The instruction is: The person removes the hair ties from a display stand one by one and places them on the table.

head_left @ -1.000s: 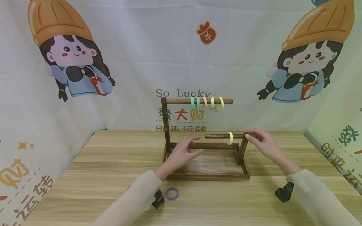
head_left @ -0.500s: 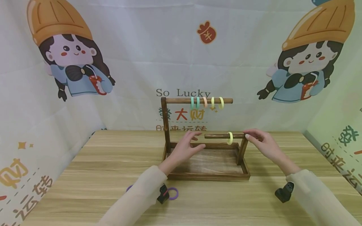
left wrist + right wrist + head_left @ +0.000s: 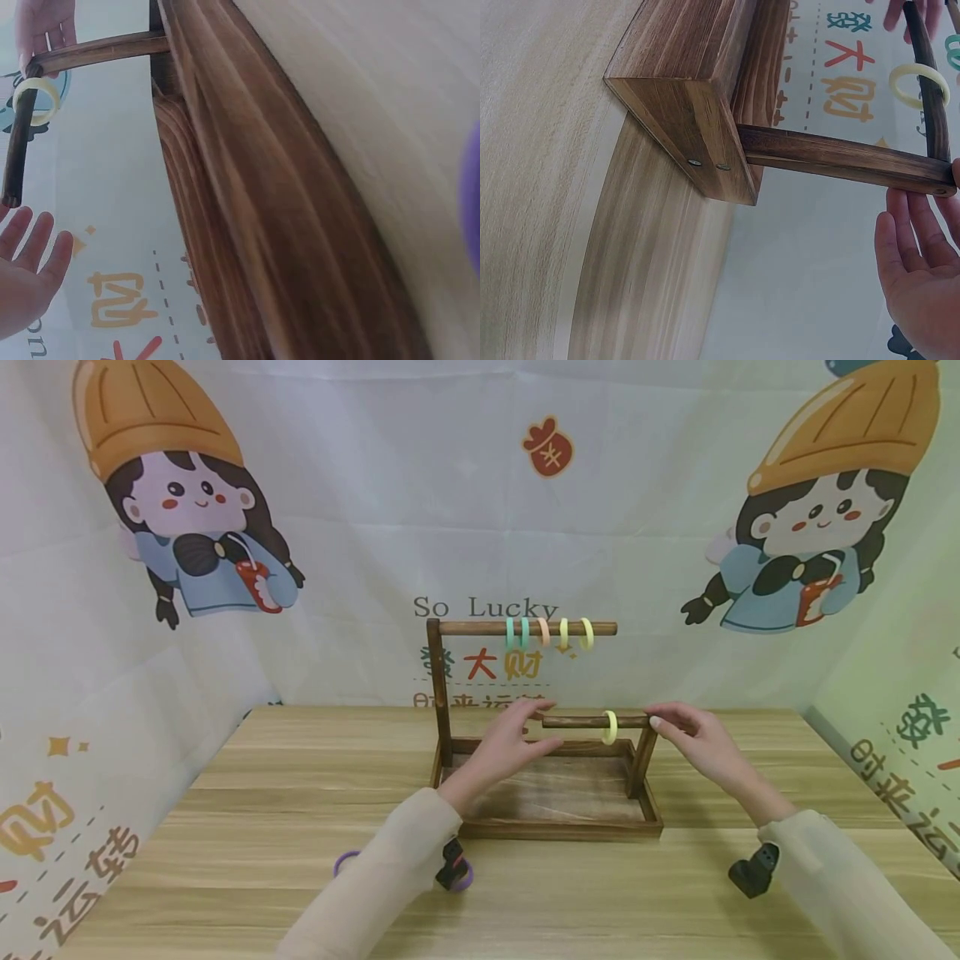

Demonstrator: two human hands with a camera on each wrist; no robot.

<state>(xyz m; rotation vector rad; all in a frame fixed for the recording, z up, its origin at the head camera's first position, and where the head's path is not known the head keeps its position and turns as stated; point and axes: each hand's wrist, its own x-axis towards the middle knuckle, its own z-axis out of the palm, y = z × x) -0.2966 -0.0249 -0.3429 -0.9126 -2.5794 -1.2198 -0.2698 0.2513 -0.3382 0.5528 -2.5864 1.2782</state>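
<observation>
A dark wooden rack (image 3: 555, 831) stands on the table, with a long upper bar and a shorter lower bar over its tray. One pale yellow ring (image 3: 611, 727) hangs on the lower bar (image 3: 573, 722). My right hand (image 3: 705, 747) pinches the corner where that bar meets its short post (image 3: 840, 157), thumb in front and fingers behind. At the bar's free end is my left hand (image 3: 506, 743), fingers spread and holding nothing; its fingertips are right at the end in the left wrist view. Teal, peach and yellow rings (image 3: 543, 632) hang on the upper bar (image 3: 472, 628).
Two purple rings lie on the table (image 3: 247, 827) near the left sleeve (image 3: 390, 868): one ring (image 3: 345, 860) left of it, the other ring (image 3: 468, 875) partly behind the black wrist camera (image 3: 451, 865). A printed cloth (image 3: 360, 527) hangs behind the table.
My left hand has moved right and slightly up, bringing its fingertips to the lower bar's free end. My right hand, the rack and the hanging rings have stayed put.
</observation>
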